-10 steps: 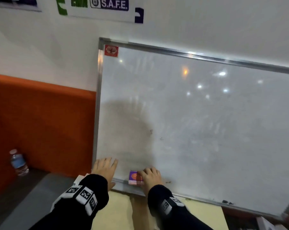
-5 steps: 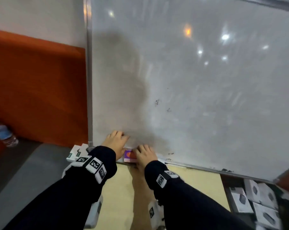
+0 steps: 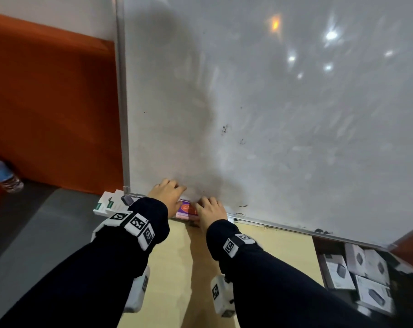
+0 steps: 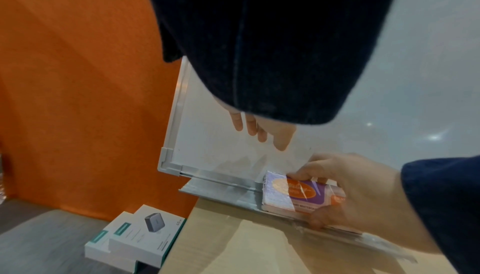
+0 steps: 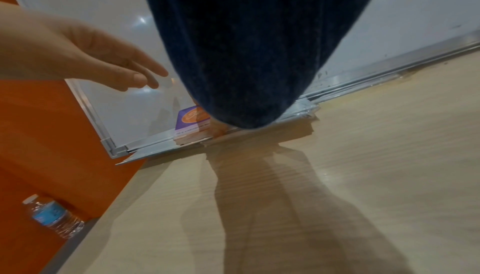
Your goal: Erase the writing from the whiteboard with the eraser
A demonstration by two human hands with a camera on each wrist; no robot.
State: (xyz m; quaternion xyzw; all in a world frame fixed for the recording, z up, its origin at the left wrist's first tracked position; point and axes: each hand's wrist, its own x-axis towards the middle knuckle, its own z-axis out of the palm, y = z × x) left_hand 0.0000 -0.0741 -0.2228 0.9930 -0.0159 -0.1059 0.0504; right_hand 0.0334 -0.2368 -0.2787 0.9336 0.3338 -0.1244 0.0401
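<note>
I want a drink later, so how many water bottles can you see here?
1. The water bottle stands on the dark floor against the orange wall, left of the whiteboard. Others may be out of view.

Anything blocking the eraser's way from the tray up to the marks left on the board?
Nothing visible. The right hand grips the eraser on the tray; the left hand hovers open beside it, left of the marks.

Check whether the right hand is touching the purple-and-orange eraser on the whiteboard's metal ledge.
Touching. The left wrist view shows the right hand gripping the purple-and-orange eraser, fingers over its top edge and thumb under its front.
</note>
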